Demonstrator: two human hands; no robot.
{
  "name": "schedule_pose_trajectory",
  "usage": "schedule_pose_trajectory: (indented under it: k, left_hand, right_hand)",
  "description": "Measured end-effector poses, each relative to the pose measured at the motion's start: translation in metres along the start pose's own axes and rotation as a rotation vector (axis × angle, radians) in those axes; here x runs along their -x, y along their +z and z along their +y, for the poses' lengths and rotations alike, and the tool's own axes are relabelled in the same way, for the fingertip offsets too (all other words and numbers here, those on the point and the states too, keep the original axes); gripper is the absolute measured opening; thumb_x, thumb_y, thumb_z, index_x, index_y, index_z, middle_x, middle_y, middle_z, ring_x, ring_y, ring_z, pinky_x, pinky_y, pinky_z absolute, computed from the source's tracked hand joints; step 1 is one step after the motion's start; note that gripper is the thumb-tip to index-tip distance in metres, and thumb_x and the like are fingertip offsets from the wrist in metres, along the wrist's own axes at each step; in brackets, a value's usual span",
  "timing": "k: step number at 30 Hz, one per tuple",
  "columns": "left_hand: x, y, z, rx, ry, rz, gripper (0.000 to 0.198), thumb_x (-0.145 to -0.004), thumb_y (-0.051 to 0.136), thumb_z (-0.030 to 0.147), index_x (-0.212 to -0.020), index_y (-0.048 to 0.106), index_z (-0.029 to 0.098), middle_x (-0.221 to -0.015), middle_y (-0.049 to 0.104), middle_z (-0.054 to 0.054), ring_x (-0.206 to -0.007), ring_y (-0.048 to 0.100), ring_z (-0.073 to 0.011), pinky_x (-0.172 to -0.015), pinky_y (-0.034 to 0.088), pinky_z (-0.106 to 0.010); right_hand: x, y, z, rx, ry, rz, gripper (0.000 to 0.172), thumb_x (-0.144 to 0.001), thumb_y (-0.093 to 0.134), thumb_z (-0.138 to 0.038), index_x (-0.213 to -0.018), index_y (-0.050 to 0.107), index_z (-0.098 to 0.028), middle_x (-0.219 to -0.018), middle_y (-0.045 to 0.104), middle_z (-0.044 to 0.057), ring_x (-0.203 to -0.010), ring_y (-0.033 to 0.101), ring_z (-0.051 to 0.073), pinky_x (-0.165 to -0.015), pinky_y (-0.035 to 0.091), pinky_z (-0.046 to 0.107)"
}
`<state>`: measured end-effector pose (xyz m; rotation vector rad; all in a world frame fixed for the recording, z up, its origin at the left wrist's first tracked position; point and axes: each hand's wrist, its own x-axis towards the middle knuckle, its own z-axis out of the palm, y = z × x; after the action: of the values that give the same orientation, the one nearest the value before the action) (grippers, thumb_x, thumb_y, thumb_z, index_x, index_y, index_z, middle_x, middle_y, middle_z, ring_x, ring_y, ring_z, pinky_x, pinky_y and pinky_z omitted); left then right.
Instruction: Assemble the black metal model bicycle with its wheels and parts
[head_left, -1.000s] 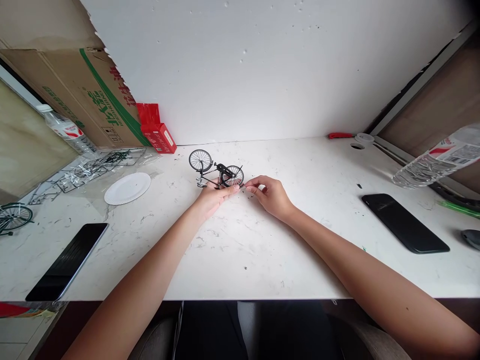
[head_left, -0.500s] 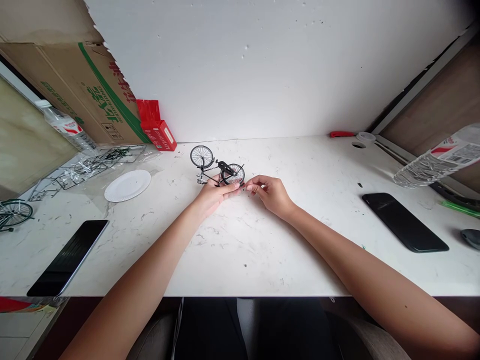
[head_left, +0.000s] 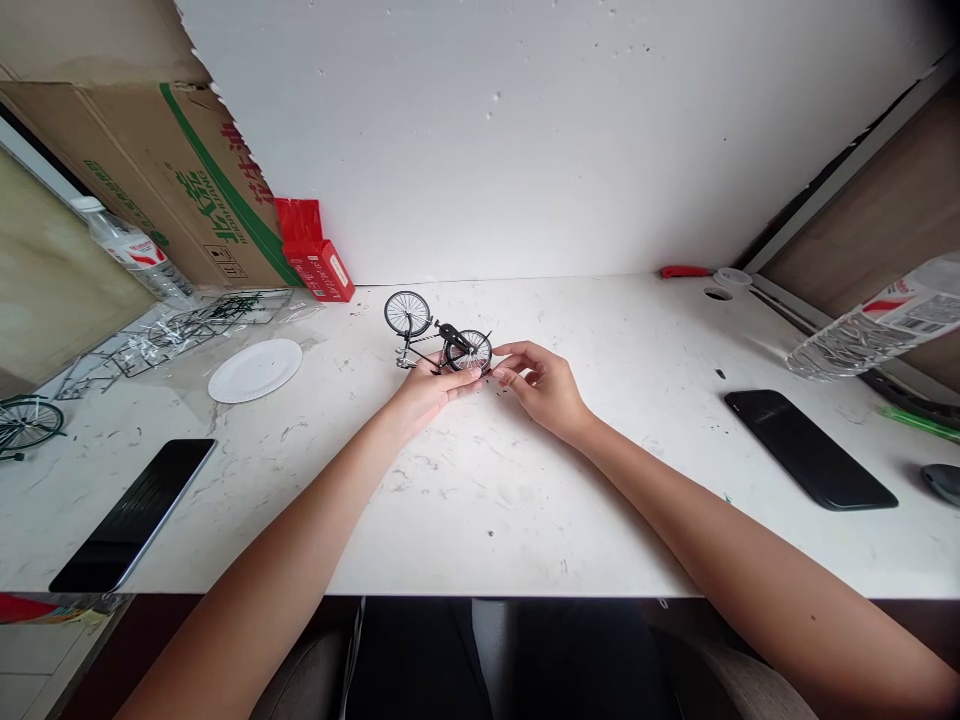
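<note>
A black model bicycle (head_left: 429, 338) lies tilted over the table, its two spoked wheels facing up toward me. My left hand (head_left: 429, 392) is closed on it from below, with the thumb beside the lower edge of the nearer wheel. Part of the frame is hidden by those fingers. At that wheel's right edge is my right hand (head_left: 547, 388), its index finger and thumb apart and the other fingers curled. The index fingertip is at the tyre; whether it touches is too small to tell. Tiny dark bits lie on the table below the fingertips.
On the left are a white paper plate (head_left: 255, 371), model part frames (head_left: 142, 343), a second bicycle (head_left: 30, 424) and a phone (head_left: 135, 515). A red box (head_left: 324, 268) stands behind. On the right are a black phone (head_left: 810, 450), a plastic bottle (head_left: 862, 325) and a red cutter (head_left: 685, 271).
My right index finger and thumb have parted from a pinch, and the index finger has moved up to the wheel's edge. My left hand still holds the bicycle.
</note>
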<state>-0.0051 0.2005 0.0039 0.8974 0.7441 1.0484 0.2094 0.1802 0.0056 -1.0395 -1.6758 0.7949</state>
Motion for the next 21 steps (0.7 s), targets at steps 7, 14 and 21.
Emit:
schedule_pose_trajectory:
  k: [7, 14, 21]
  left_hand:
    - [-0.0013, -0.0015, -0.0009, -0.004, 0.007, 0.007, 0.029, -0.074, 0.096, 0.019, -0.099, 0.083, 0.015, -0.116, 0.08, -0.011, -0.112, 0.071, -0.0233, -0.111, 0.052, -0.045]
    - [-0.0013, -0.001, -0.0007, -0.025, 0.004, 0.005, 0.03, -0.072, 0.097, 0.022, -0.097, 0.083, 0.016, -0.114, 0.081, -0.011, -0.112, 0.072, -0.0248, -0.11, 0.051, -0.046]
    - [-0.0011, -0.0007, 0.0006, -0.053, -0.001, -0.024, 0.034, -0.071, 0.098, 0.025, -0.1, 0.083, 0.016, -0.119, 0.081, -0.013, -0.118, 0.072, -0.0287, -0.109, 0.051, -0.045]
  right_hand:
    - [-0.0006, -0.0013, -0.0022, -0.045, 0.04, 0.044, 0.038, -0.093, 0.08, -0.052, -0.116, 0.072, -0.023, -0.093, 0.08, 0.006, -0.086, 0.073, 0.022, -0.062, 0.048, 0.031]
    - [-0.0014, 0.0011, -0.0034, -0.061, 0.084, 0.06, 0.045, -0.089, 0.08, -0.062, -0.108, 0.074, -0.022, -0.092, 0.078, 0.007, -0.083, 0.072, 0.022, -0.056, 0.048, 0.03]
    - [-0.0012, 0.0021, -0.0085, -0.067, 0.101, 0.073, 0.043, -0.09, 0.079, -0.061, -0.104, 0.074, -0.021, -0.092, 0.079, 0.008, -0.084, 0.071, 0.021, -0.057, 0.048, 0.029]
